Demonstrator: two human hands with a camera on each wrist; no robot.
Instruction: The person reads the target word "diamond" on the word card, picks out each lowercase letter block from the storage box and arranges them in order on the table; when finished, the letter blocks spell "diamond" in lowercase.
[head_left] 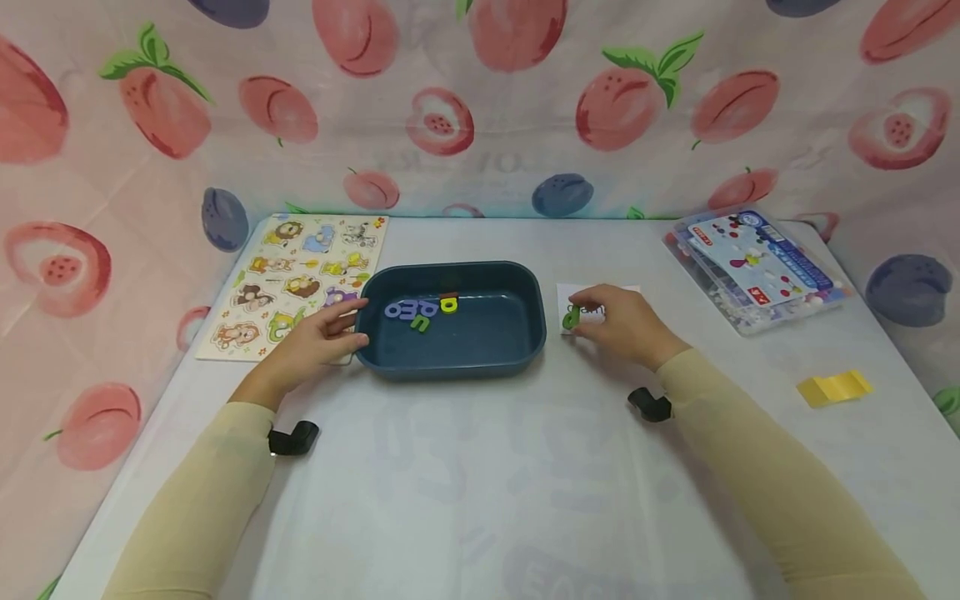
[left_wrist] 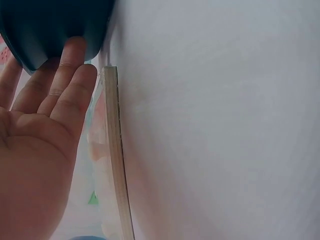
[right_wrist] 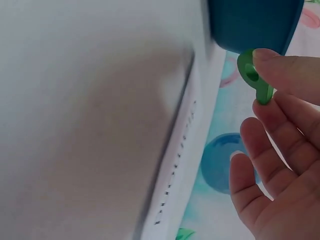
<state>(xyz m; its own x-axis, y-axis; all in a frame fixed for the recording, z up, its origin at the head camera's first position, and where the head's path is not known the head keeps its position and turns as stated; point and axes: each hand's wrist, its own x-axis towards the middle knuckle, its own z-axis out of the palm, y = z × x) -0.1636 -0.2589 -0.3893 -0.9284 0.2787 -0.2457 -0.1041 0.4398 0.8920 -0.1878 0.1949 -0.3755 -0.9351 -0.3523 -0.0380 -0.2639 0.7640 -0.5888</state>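
Note:
My right hand (head_left: 626,325) pinches a small green letter (head_left: 572,317) between thumb and fingertips, above a white card (head_left: 562,296) with dark print that the hand partly hides. In the right wrist view the green letter (right_wrist: 247,67) has a round loop and a straight stem. The dark blue tray (head_left: 480,371) stands to the left of that card. Several purple, green and yellow letters (head_left: 422,323) lie in its left half. The fingers of my left hand (head_left: 307,346) touch the tray's left end, fairly straight in the left wrist view.
A wooden animal puzzle board (head_left: 255,287) lies on the left, partly under my left hand. At the back right is a clear plastic box (head_left: 757,267) with a printed label. A yellow strip (head_left: 835,389) lies near the right table edge. Fruit-patterned cloth hangs behind.

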